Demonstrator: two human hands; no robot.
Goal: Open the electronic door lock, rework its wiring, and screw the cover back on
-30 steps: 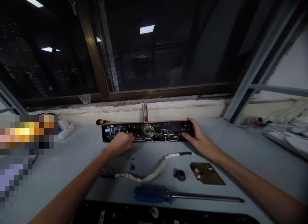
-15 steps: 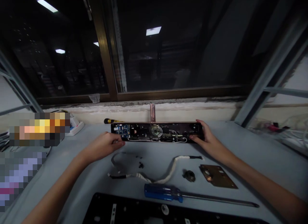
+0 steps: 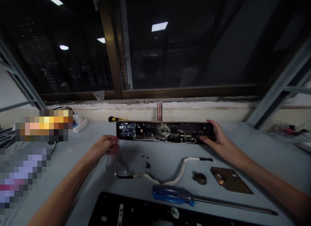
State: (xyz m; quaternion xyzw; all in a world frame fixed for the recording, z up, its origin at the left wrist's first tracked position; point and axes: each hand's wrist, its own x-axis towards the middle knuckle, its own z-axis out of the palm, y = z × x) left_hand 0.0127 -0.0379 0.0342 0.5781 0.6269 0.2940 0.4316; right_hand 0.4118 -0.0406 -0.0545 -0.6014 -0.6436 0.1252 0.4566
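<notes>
A long, narrow black housing point(image 3: 148, 135) stands on its edge with its inside facing me, showing a blue circuit board point(image 3: 126, 130), a round coiled part and white wiring. My right hand point(image 3: 216, 137) grips its right end, thumb on the front and fingers behind. By its lower left corner, my left hand point(image 3: 109, 145) has its fingers pinched together on a thin grey cable point(image 3: 107, 162), whose ends hang below. Whether these fingers also touch the housing is hard to tell. A white-wrapped cable point(image 3: 167, 180) with black ends lies in front, near small dark screws point(image 3: 147, 164).
A blue-handled screwdriver point(image 3: 172, 195) lies behind a black panel point(image 3: 138, 216). To the right are a brass-coloured plate point(image 3: 236, 182) and a dark round part point(image 3: 200, 178). A yellow-black screwdriver point(image 3: 114, 119) and a copper-coloured cylinder point(image 3: 159, 112) are behind the housing.
My left hand has come off the housing's front edge, moved slightly left and down, and taken hold of the thin grey cable. My right hand keeps its grip. The whole view has shifted a little.
</notes>
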